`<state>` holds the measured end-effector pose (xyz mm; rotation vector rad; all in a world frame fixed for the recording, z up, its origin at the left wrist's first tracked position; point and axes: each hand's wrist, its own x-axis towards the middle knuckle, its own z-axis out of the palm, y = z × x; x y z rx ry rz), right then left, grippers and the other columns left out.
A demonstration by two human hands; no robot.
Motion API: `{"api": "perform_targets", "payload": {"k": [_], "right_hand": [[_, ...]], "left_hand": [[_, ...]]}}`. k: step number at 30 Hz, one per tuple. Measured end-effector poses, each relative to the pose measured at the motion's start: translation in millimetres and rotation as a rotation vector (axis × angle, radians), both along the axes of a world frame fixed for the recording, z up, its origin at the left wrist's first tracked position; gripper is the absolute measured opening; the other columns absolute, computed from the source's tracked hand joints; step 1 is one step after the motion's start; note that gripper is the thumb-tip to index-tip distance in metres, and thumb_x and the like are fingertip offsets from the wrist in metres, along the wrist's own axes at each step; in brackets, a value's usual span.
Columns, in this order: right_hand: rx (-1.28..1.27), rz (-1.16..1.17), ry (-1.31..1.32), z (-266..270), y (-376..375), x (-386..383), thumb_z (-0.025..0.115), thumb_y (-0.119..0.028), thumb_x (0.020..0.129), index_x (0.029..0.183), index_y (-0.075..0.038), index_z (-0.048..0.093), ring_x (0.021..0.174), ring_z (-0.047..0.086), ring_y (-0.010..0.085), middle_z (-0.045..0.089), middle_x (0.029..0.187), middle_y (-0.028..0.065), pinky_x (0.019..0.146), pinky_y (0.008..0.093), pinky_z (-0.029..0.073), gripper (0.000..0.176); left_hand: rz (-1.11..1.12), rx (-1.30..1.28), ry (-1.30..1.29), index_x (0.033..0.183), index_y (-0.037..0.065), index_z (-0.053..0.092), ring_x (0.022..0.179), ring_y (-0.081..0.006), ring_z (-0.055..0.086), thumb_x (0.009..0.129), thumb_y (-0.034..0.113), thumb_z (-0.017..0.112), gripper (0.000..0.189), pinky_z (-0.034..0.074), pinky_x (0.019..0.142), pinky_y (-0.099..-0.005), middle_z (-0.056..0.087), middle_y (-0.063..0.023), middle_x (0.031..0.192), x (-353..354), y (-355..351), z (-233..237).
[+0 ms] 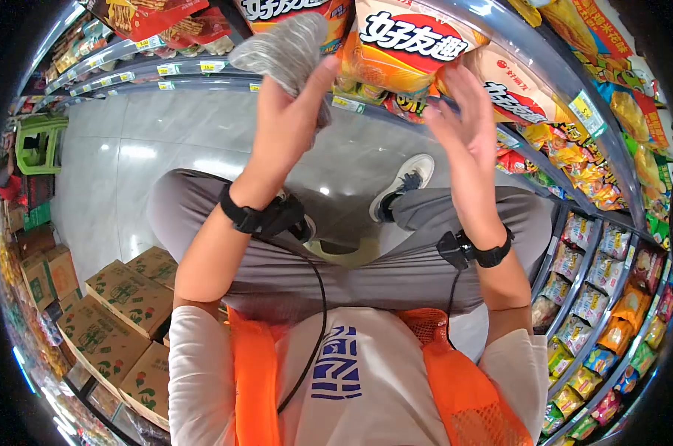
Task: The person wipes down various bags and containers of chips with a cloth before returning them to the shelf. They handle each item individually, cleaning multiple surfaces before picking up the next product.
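Observation:
My left hand (286, 123) is closed around a grey striped cloth (284, 56), which bunches up above the fingers and covers part of a snack bag behind it. Beyond the thumb stands an orange and white snack bag (407, 48) with large black lettering, at the front of the shelf. My right hand (466, 115) is raised with its fingers apart and holds nothing. Its fingertips are right at the lower right edge of that bag. A similar snack bag (511, 89) leans just to the right of this hand.
A curved shelf edge with price tags (589, 111) runs along the front and right. Small wrapped snacks (574, 334) fill sloping bins at right. Cardboard boxes (128, 297) are stacked at left. A green plastic stool (39, 145) stands farther back on the grey floor (106, 193).

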<state>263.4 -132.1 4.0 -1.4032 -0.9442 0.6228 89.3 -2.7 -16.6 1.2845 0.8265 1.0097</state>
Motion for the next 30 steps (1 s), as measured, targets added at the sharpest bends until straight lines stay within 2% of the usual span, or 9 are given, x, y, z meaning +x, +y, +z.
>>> {"api": "perform_targets", "payload": {"k": [1,2,5,8,9,13,17,19,30], "right_hand": [[-0.019,-0.029,0.026,3,-6,-1,0.071,-0.005,0.084,0.138,0.003,0.037,0.125,0.047,0.0221,0.046,0.136,0.0156,0.103,0.0361,0.039,0.064],[0.076,-0.099,0.042,2,-9,-3,0.073,-0.004,0.081,0.127,0.000,0.046,0.105,0.052,0.0152,0.049,0.126,0.0114,0.087,0.0313,0.044,0.054],[0.369,0.113,-0.267,31,-15,-11,0.073,-0.003,0.079,0.117,0.000,0.054,0.092,0.055,0.0155,0.056,0.111,0.0102,0.076,0.0309,0.045,0.042],[0.490,0.406,-0.510,76,-25,-43,0.073,-0.008,0.079,0.106,-0.004,0.062,0.080,0.058,0.0153,0.058,0.092,0.0037,0.068,0.0329,0.047,0.029],[0.486,0.464,-0.541,84,-27,-54,0.073,-0.008,0.079,0.105,-0.005,0.063,0.080,0.058,0.0150,0.059,0.092,0.0034,0.067,0.0325,0.047,0.028],[0.473,0.491,-0.580,99,-25,-86,0.073,-0.011,0.079,0.101,-0.006,0.063,0.079,0.058,0.0137,0.060,0.090,0.0026,0.067,0.0309,0.046,0.024],[0.482,0.491,-0.589,115,-22,-105,0.073,-0.013,0.080,0.096,-0.007,0.064,0.078,0.058,0.0125,0.062,0.089,0.0017,0.066,0.0293,0.044,0.019],[0.497,0.492,-0.583,126,-23,-115,0.073,-0.014,0.080,0.094,-0.008,0.065,0.077,0.058,0.0118,0.063,0.088,0.0012,0.066,0.0285,0.044,0.017],[0.739,0.437,-0.595,189,-35,-149,0.073,-0.020,0.081,0.083,-0.011,0.067,0.073,0.059,0.0083,0.067,0.085,-0.0012,0.063,0.0242,0.041,0.011]], "left_hand": [[-0.006,-0.101,0.030,0.114,0.001,0.061,0.067,-0.0030,0.049,0.094,0.022,0.068,0.030,0.039,0.057,-0.0211,0.060,0.0030,0.086,-6,-1,14],[0.024,-0.013,0.012,0.114,0.003,0.062,0.062,0.0010,0.043,0.093,0.023,0.069,0.029,0.031,0.051,-0.0186,0.058,0.0059,0.083,-9,0,21],[0.081,0.094,-0.010,0.114,0.003,0.062,0.065,-0.0007,0.047,0.093,0.024,0.069,0.031,0.036,0.053,-0.0199,0.060,0.0049,0.085,-24,6,29],[0.108,0.127,-0.025,0.107,0.004,0.062,0.076,-0.0054,0.051,0.095,0.024,0.066,0.024,0.040,0.066,-0.0220,0.060,0.0024,0.088,-32,12,34],[0.095,0.104,-0.012,0.103,0.004,0.062,0.080,-0.0070,0.051,0.096,0.024,0.064,0.021,0.040,0.072,-0.0227,0.058,0.0018,0.087,-36,12,39],[0.132,0.104,0.076,0.098,0.005,0.061,0.078,-0.0070,0.050,0.096,0.027,0.064,0.021,0.039,0.071,-0.0229,0.058,0.0018,0.086,-40,13,47],[0.043,0.117,-0.045,0.114,0.000,0.063,0.079,-0.0045,0.055,0.094,0.026,0.068,0.033,0.045,0.070,-0.0215,0.065,0.0026,0.093,-54,22,39],[0.043,0.085,-0.148,0.122,-0.002,0.059,0.093,-0.0068,0.056,0.095,0.024,0.066,0.038,0.046,0.079,-0.0227,0.065,-0.0015,0.107,-55,19,44],[0.001,0.017,-0.081,0.124,-0.003,0.059,0.098,-0.0083,0.057,0.095,0.022,0.066,0.038,0.045,0.086,-0.0241,0.065,-0.0030,0.111,-89,20,64]]}}
